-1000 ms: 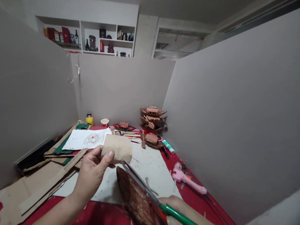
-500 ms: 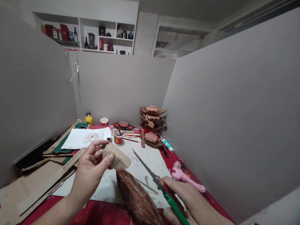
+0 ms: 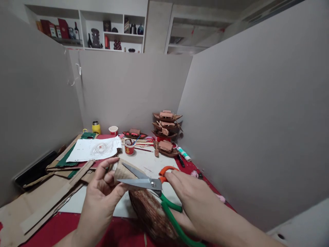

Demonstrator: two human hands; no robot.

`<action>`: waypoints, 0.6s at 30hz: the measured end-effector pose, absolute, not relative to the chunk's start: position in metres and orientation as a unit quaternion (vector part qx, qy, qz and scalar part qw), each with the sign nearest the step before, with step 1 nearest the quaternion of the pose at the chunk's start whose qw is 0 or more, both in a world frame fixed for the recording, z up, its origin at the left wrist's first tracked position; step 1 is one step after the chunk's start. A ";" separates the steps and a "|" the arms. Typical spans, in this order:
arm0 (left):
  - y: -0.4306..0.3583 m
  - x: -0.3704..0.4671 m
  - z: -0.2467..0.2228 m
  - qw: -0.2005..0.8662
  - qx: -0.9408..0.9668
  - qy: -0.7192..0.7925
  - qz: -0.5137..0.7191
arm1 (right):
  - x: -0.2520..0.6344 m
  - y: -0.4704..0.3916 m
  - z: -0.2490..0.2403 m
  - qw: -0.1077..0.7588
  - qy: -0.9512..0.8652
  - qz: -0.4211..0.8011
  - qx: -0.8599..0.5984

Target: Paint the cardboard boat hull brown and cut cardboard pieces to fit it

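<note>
My left hand [image 3: 101, 193] pinches a small curved piece of tan cardboard [image 3: 122, 173] between thumb and fingers. Scissors [image 3: 153, 184] with one orange and one green handle are in my right hand [image 3: 191, 199], its fingers wrapped round the grips. Their blades stand apart and point left, lying across the near side of the cardboard. Beneath both hands is a brown, ridged, boat-shaped piece [image 3: 151, 214], partly hidden by the scissors and my right hand.
Brown model boats [image 3: 167, 123] are stacked at the back right. A red paper cup [image 3: 129, 147] stands near a drawing [image 3: 94, 149]. Cardboard strips [image 3: 59, 195] lie at left. A glue tube [image 3: 184, 154] lies by the right partition [image 3: 244, 120].
My right hand has raised the scissors and brought them left to the cardboard, and the blades have opened. The cardboard has turned slightly in my left hand. The view has shifted a little.
</note>
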State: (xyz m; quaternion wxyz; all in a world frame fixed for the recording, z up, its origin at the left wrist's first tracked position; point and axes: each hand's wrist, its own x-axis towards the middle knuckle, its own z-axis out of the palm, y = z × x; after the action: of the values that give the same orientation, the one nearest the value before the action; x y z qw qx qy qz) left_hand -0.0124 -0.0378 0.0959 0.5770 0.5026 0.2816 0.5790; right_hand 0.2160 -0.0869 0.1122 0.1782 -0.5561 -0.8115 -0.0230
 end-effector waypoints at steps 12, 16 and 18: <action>-0.041 -0.006 0.087 0.588 0.441 0.290 0.613 | 0.214 -0.088 0.113 0.124 -0.809 0.031 -0.574; -0.043 -0.002 0.087 0.582 0.429 0.291 0.627 | 0.212 -0.086 0.113 0.109 -0.808 0.024 -0.578; -0.045 -0.001 0.087 0.578 0.426 0.290 0.632 | 0.210 -0.085 0.113 0.099 -0.807 0.026 -0.581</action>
State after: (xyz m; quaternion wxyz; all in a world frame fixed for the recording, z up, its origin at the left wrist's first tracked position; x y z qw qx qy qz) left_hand -0.0008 -0.0445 0.0868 0.5784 0.4259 0.2900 0.6324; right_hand 0.2097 -0.0851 0.1129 0.0990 -0.5813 -0.8073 0.0256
